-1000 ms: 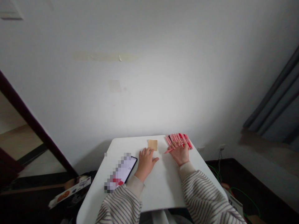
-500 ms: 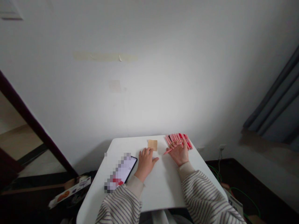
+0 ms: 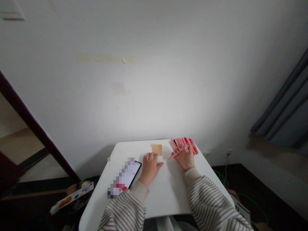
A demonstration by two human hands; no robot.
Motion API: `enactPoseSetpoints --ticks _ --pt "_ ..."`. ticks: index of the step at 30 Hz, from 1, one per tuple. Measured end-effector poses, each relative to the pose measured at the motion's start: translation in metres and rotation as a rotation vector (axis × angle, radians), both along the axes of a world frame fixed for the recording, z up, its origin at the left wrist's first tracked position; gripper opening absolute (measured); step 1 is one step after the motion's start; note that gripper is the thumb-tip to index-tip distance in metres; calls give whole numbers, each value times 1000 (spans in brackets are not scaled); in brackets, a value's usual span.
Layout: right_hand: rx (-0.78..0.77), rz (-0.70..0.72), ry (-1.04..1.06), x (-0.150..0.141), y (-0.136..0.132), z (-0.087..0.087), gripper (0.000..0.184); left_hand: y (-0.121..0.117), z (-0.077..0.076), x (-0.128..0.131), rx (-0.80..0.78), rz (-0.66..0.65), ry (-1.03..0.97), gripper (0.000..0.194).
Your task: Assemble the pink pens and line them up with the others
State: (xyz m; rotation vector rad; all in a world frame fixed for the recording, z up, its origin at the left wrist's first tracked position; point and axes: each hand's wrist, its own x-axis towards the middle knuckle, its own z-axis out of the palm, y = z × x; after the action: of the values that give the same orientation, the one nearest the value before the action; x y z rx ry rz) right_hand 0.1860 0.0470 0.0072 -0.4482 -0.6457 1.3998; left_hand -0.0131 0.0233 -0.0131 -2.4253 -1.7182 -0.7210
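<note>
A row of several pink and red pens [image 3: 190,143] lies at the far right of the white table [image 3: 166,192]. My right hand [image 3: 184,158] rests at the near end of that row, its fingers closed on one pink pen [image 3: 173,155] that sticks out slantwise to the left. My left hand [image 3: 149,167] lies flat on the table with its thumb out and holds nothing. Just beyond its fingertips sits a small tan paper square [image 3: 157,149]. Both sleeves are striped.
A phone [image 3: 125,178] with a lit screen lies at the left of the table beside my left hand. A white wall rises right behind the table. A grey curtain [image 3: 286,112] hangs at the right, cables lie on the floor there, and a flat box [image 3: 72,197] lies on the floor at the left.
The pink pen in my right hand has shifted slightly to the left and tilted a little. My left hand has stayed put.
</note>
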Motion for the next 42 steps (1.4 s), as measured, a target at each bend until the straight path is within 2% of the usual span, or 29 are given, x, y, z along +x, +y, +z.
enactPoseSetpoints --ticks 4,5,9,13,15,18,21,27,32,38,42 --pt "-42 65 98 -2 2 -3 12 1 0 0 -10 9 3 42" --pt "-63 62 102 -3 3 -4 11 1 0 0 -16 9 2 42" --pt "-121 41 49 -6 5 -6 22 0 2 0 -34 8 -9 42" --pt "-98 32 -31 -10 3 -6 40 0 1 0 -46 29 -27 42" --pt "-76 10 -88 -11 2 -7 41 1 1 0 -48 30 -33 41" --pt "-33 -67 -221 -13 4 -11 41 1 1 -1 -46 23 -38 37" --pt "7 -206 -404 -12 8 -15 46 2 2 -1 -57 33 -45 34" --pt "235 -430 -777 -11 12 -18 38 3 6 0 -57 51 -36 26" --pt "337 -387 -1045 -9 10 -22 34 3 13 -1 -81 55 -49 24" --pt "390 -423 -1124 -13 10 -29 27 2 15 -2 -112 105 -55 22" --pt "351 -457 -1132 -17 10 -31 24 0 16 0 -93 117 -54 21"
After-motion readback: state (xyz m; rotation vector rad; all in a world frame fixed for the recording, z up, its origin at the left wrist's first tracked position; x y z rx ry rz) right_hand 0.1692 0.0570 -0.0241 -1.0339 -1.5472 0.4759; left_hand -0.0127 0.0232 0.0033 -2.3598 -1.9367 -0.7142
